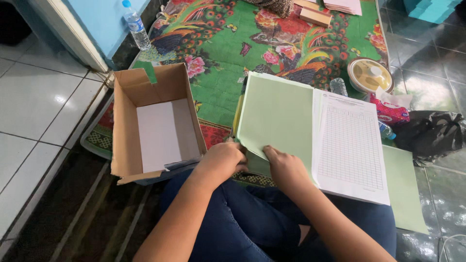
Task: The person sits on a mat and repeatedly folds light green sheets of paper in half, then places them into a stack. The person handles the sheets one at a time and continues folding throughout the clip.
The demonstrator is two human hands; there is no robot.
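Both hands, left hand (224, 159) and right hand (283, 165), pinch green sheets (276, 114), fingers partly hidden underneath.

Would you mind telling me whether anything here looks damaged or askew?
The cardboard box beside the left hand looks worn: its near flap is bent and its back edge torn. The green sheets under the right hand lie unevenly.

Light: soft, even, fairly bright
Glare: pale sheen on white floor tiles (34, 97)
Focus: sharp, slight edge distortion
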